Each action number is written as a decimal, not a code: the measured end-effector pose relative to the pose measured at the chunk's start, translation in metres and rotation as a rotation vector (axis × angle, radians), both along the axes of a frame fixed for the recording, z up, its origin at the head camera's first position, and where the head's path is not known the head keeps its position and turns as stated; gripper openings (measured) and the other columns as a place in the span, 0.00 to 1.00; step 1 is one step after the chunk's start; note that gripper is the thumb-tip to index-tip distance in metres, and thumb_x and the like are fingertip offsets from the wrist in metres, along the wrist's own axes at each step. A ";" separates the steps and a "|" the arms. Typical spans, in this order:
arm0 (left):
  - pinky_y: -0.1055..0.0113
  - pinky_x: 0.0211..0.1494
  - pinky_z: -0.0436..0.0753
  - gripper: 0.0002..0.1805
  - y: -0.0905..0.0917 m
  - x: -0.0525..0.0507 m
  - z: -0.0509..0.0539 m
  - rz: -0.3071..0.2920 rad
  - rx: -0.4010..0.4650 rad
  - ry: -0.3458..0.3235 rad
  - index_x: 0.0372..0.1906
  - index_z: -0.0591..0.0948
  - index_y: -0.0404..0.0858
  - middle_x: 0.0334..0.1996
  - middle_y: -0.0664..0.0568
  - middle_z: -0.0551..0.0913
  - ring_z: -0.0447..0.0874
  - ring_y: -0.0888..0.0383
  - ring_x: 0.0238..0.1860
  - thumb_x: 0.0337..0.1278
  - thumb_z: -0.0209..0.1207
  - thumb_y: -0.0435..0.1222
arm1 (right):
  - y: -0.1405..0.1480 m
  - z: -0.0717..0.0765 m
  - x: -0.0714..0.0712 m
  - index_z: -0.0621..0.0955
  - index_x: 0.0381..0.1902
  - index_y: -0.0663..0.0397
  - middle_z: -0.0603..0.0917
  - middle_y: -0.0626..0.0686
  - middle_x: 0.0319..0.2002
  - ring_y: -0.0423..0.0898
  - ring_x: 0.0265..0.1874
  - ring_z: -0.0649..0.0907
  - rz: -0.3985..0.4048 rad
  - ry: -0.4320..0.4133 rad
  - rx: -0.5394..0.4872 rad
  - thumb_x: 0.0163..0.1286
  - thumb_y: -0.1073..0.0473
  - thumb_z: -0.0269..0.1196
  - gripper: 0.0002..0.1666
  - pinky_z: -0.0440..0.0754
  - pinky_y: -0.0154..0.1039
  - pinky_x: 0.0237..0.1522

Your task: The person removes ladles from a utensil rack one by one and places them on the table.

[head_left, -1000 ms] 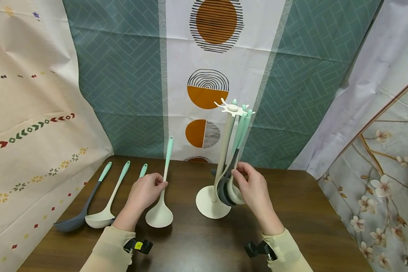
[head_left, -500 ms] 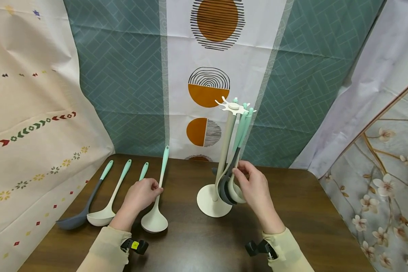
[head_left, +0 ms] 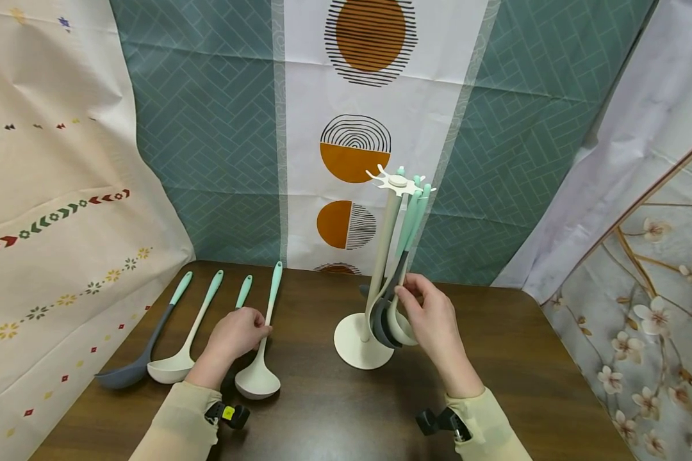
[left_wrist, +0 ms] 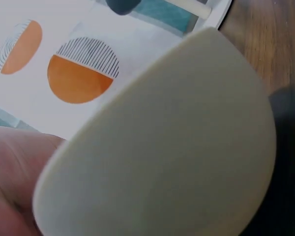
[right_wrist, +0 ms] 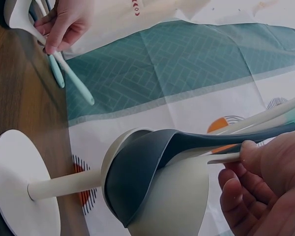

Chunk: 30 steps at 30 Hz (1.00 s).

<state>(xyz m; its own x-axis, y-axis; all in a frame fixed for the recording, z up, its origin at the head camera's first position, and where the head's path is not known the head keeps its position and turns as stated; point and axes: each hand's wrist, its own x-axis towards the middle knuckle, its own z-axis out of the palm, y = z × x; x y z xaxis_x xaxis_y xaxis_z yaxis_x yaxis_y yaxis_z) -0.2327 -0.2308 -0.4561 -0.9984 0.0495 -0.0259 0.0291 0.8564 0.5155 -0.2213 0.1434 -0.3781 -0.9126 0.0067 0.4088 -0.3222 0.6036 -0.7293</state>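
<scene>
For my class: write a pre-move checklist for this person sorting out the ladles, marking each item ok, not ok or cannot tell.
1. Left hand pinches left-held ladle by its stem: ok.
2. Right hand pinches right-held ladle by its stem: ok.
3. Stand base flat on table: ok.
4. Right-held ladle hooked on: cannot tell.
5. Third utensil from left fully visible: not ok, left hand covers part.

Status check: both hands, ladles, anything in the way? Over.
Left hand pinches white ladle, away from rack. Right hand pinches second white ladle at rack. Dark ladle crowds the second.
</scene>
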 end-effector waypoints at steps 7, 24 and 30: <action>0.62 0.27 0.70 0.19 -0.003 0.003 0.000 -0.018 -0.005 -0.032 0.22 0.80 0.42 0.17 0.54 0.82 0.79 0.56 0.21 0.74 0.68 0.38 | 0.000 0.000 0.000 0.88 0.52 0.50 0.89 0.50 0.42 0.49 0.42 0.84 0.003 0.009 -0.005 0.82 0.57 0.69 0.07 0.80 0.49 0.45; 0.60 0.28 0.73 0.18 -0.005 0.002 -0.005 0.004 -0.066 -0.073 0.26 0.81 0.42 0.18 0.52 0.82 0.81 0.56 0.21 0.77 0.67 0.39 | -0.002 0.000 0.000 0.88 0.52 0.50 0.89 0.50 0.41 0.48 0.40 0.84 0.001 0.008 -0.007 0.82 0.57 0.69 0.06 0.79 0.47 0.44; 0.60 0.28 0.73 0.18 -0.004 0.001 -0.008 0.003 -0.094 -0.074 0.26 0.81 0.42 0.17 0.54 0.81 0.82 0.58 0.20 0.77 0.66 0.39 | -0.002 0.000 0.001 0.88 0.52 0.50 0.88 0.50 0.41 0.49 0.40 0.83 0.007 0.010 -0.013 0.82 0.57 0.68 0.06 0.78 0.48 0.43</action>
